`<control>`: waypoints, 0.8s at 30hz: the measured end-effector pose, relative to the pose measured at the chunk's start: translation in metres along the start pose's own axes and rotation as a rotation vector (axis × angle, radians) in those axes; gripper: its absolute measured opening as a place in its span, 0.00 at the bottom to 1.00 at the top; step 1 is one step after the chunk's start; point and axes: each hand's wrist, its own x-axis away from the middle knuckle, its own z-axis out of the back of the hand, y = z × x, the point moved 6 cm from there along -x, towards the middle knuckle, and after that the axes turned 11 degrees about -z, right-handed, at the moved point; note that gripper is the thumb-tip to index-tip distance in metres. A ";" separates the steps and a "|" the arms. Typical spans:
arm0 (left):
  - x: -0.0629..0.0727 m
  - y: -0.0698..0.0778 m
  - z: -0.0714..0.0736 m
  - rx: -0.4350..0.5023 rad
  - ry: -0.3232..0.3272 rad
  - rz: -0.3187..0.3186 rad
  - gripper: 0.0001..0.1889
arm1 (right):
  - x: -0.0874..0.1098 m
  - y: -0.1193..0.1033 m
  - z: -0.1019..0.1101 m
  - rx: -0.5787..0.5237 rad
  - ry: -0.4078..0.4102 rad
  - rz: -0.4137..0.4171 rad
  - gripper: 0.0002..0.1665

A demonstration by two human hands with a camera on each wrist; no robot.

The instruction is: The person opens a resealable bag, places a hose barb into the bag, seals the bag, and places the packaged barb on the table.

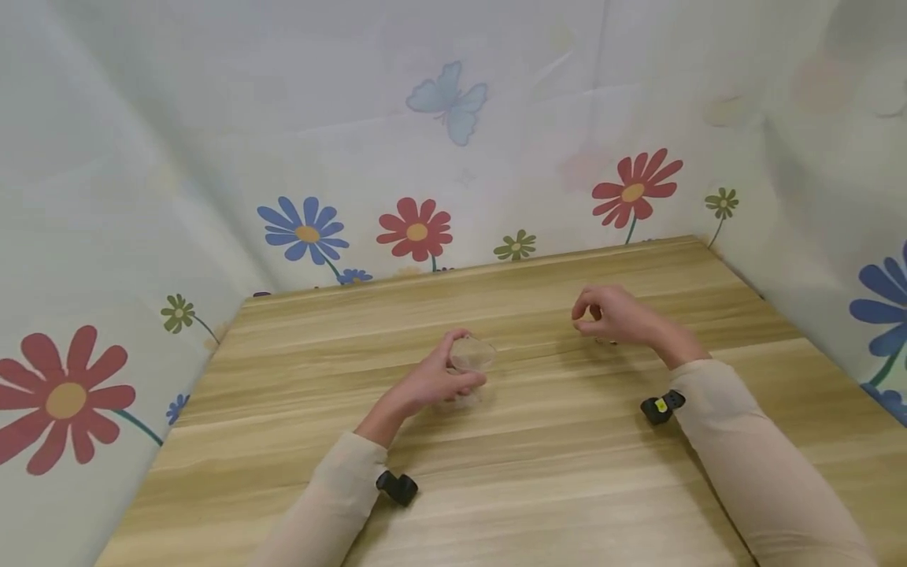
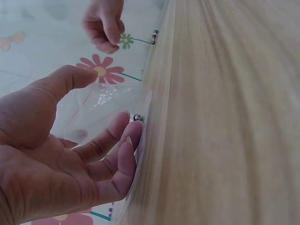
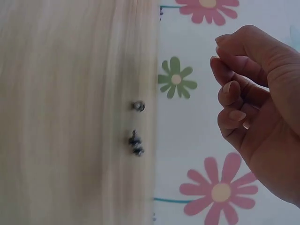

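My left hand holds a clear plastic bag low over the table, fingers curled against it, its mouth spread. In the left wrist view a small shiny metal piece shows at the bag; I cannot tell whether it lies inside or behind the plastic. My right hand hovers to the right, its fingers loosely curled, with a narrow gap between thumb and index tip and nothing visible there. Beneath it, several small metal pieces like screws or nuts lie on the table, one apart from the others.
The wood-grain table meets a pale flower-printed cloth backdrop at its back and sides. A black camera sits on each wrist, the left one and the right one, close over the tabletop.
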 end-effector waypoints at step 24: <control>0.001 0.001 0.001 0.014 0.003 -0.012 0.41 | 0.000 0.053 -0.003 0.041 -0.088 -0.112 0.02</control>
